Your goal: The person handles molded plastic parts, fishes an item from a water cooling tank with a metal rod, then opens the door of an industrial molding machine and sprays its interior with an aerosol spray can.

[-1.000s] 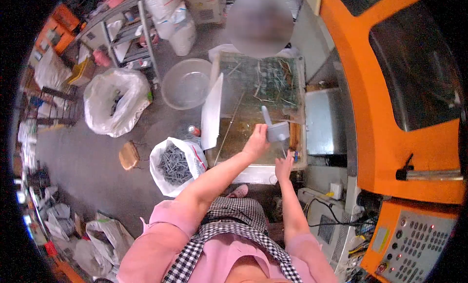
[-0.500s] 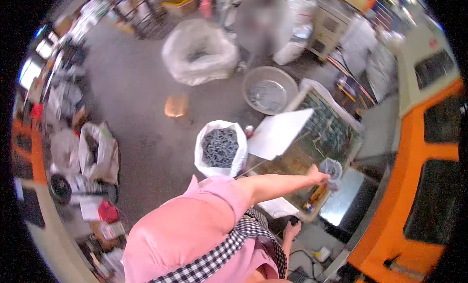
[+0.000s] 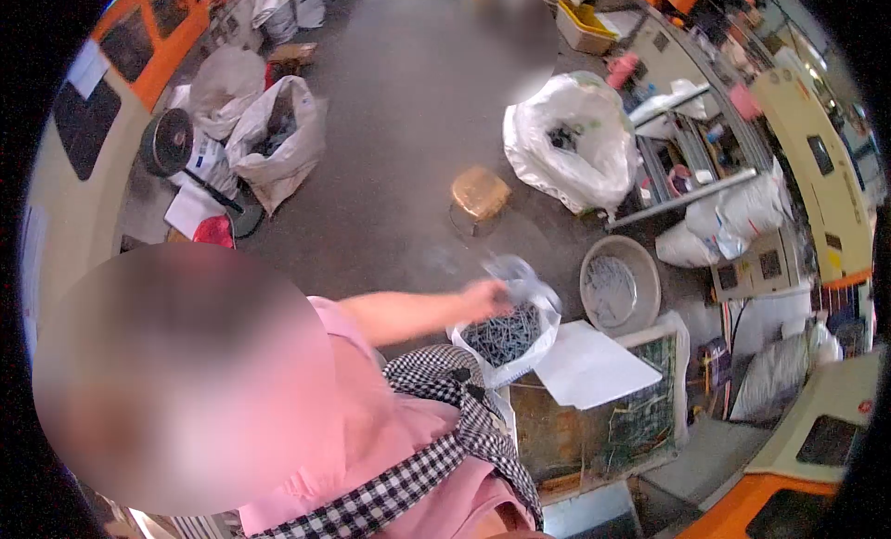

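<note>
My left hand (image 3: 487, 301) reaches out over a white sack (image 3: 548, 340) and is closed on a translucent plastic container (image 3: 512, 272), tilted and smeared by motion. Dark grey plastic pieces (image 3: 502, 335), thin and strip-like, fill the sack just below the container. Whether any pieces are inside the container or falling from it, I cannot tell. My right hand is out of sight. Beside the sack, a white board (image 3: 599, 365) lies across one corner of a worktable with a worn greenish top (image 3: 575, 437).
A round basin (image 3: 656, 288) with grey pieces stands beyond the board. A small stool (image 3: 480, 194) and a large white sack (image 3: 571, 182) are farther out. Another open sack (image 3: 278, 145) and a dark round-headed stand (image 3: 169, 142) are at left. A metal rack (image 3: 691, 196) borders the right.
My left hand has carried the translucent container from the worktable across to the white sack. The view has turned left, and my right hand has dropped out of sight.
</note>
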The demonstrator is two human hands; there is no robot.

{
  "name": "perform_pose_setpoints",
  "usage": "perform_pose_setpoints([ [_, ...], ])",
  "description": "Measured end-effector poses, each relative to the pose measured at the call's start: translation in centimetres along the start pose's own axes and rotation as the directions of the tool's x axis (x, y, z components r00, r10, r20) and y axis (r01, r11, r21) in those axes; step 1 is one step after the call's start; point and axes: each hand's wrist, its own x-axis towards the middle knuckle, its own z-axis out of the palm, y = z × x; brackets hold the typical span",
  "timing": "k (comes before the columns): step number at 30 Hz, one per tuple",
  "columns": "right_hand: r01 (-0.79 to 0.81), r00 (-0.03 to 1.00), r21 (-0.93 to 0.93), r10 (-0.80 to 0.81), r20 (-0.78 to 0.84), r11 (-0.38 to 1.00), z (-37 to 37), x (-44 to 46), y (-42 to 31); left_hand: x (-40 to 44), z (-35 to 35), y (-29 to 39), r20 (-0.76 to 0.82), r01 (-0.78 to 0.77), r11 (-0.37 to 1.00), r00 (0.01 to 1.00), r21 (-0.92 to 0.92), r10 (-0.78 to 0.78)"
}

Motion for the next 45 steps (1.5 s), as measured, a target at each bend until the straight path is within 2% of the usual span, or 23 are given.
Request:
perform_pose_setpoints([
  [1, 0.019, 1.0, -0.004, -0.019, 0.005, 1.0, 0.3, 1.0, -0.4, 0.8, -4.4, -3.8, -0.219, -0.175, 0.984, 0.961, -0.02, 0.167],
  [2, 0.033, 0.999, -0.003, -0.033, 0.006, 0.999, 0.6, 2.1, -0.6, 1.0, -10.2, -5.5, -0.32, -0.038, 0.999, 0.947, -0.019, 0.03],
  [3, 0.054, 0.998, 0.009, -0.054, 0.008, 0.998, 1.1, 3.4, -0.5, -1.4, -16.0, -2.5, -0.507, 0.184, 0.948, 0.861, 0.26, -0.028],
  [5, 0.095, 0.995, 0.042, -0.095, 0.006, 0.995, 1.8, 5.7, -0.8, 1.3, -27.7, -10.6, -0.796, -0.036, 0.984, 0.582, 0.175, 0.163],
  [6, 0.108, 0.994, 0.085, -0.108, 0.004, 0.991, 2.6, 7.2, -0.7, 0.4, -31.5, -11.1, -0.799, -0.189, 0.966, 0.601, -0.177, -0.028],
  [7, 0.099, 0.995, -0.131, -0.096, 0.031, 0.986, -2.9, 2.3, -9.2, -0.4, -35.4, -11.6, -0.769, -0.4, 0.747, 0.597, -0.531, -0.227],
  [8, 0.105, 0.994, -0.133, -0.102, 0.029, 0.986, -3.0, 2.5, -10.1, -1.4, -39.1, -11.9, -0.712, -0.559, 0.442, 0.571, -0.701, -0.409],
  [10, 0.126, 0.99, -0.043, -0.129, -0.062, 0.991, -2.8, 3.6, -12.0, -1.8, -40.4, -10.4, -0.683, -0.442, 0.521, 0.456, -0.73, -0.571],
  [15, 0.24, 0.97, 0.009, -0.24, -0.045, 0.971, -3.2, 2.2, -14.2, 1.4, -30.9, -11.7, -0.541, -0.219, 0.526, 0.589, -0.822, -0.6],
  [17, 0.281, 0.937, -0.141, -0.303, -0.172, 0.949, -2.4, 0.0, -13.2, 4.2, -25.7, -13.6, -0.391, -0.072, 0.504, 0.727, -0.86, -0.564],
  [19, 0.183, 0.96, 0.019, -0.174, -0.221, 0.983, -1.8, -2.5, -11.3, 6.0, -19.6, -12.8, -0.349, 0.119, 0.642, 0.757, -0.757, -0.552],
  [21, 0.022, 0.974, 0.083, -0.003, -0.226, 0.996, -0.9, -6.1, -9.7, 8.2, -14.4, -13.7, -0.373, 0.201, 0.843, 0.828, -0.5, -0.419],
  [23, -0.032, 0.97, 0.041, 0.041, -0.239, 0.999, -0.6, -10.0, -9.4, 9.9, -11.8, -17.6, -0.356, 0.018, 0.988, 0.934, 0.151, 0.037],
  [25, -0.16, 0.943, 0.227, 0.217, -0.253, 0.961, 0.2, -13.0, -7.3, 11.7, -10.4, -20.3, -0.146, -0.227, 0.709, 0.894, 0.668, 0.423],
  [27, -0.336, 0.859, 0.359, 0.44, -0.261, 0.871, -1.7, -16.6, -8.1, 11.8, -8.0, -17.3, 0.048, -0.372, 0.569, 0.863, 0.733, 0.503],
  [29, -0.47, 0.747, 0.433, 0.608, -0.269, 0.769, -1.4, -19.7, -7.0, 12.5, -5.5, -15.0, 0.156, -0.602, 0.545, 0.742, 0.583, 0.652],
  [30, -0.502, 0.711, 0.447, 0.648, -0.273, 0.74, -0.2, -21.1, -5.7, 12.5, -4.0, -13.6, 0.233, -0.546, 0.62, 0.825, 0.563, 0.514],
  [32, -0.535, 0.599, 0.567, 0.755, -0.267, 0.626, 3.0, -25.0, -5.3, 18.0, -2.1, -17.1, 0.48, -0.676, 0.504, 0.737, 0.538, 0.476],
  [35, -0.541, 0.454, 0.684, 0.855, -0.253, 0.489, 9.3, -28.3, -2.9, 17.2, 2.3, -14.0, 0.529, -0.762, 0.587, 0.629, 0.274, 0.57],
  [38, -0.557, 0.329, 0.809, 0.944, 0.011, 0.185, 9.6, -32.5, -3.1, 12.9, 6.2, -6.9, 0.603, -0.684, 0.69, 0.661, 0.238, 0.446],
  [39, -0.553, 0.296, 0.824, 0.954, 0.054, 0.125, 11.0, -33.0, -4.1, 13.8, 6.3, -7.4, 0.724, -0.719, 0.651, 0.581, 0.243, 0.372],
  [41, -0.461, 0.274, 0.887, 0.944, 0.184, -0.039, 13.3, -34.4, -0.1, 17.2, 12.7, -9.9, 0.745, -0.586, 0.765, 0.629, 0.267, 0.222],
  [45, -0.334, 0.061, 0.942, 0.998, 0.012, 0.009, 13.0, -36.3, 4.6, 12.9, 17.4, -7.3, 0.838, -0.637, 0.752, 0.495, 0.169, 0.231],
])
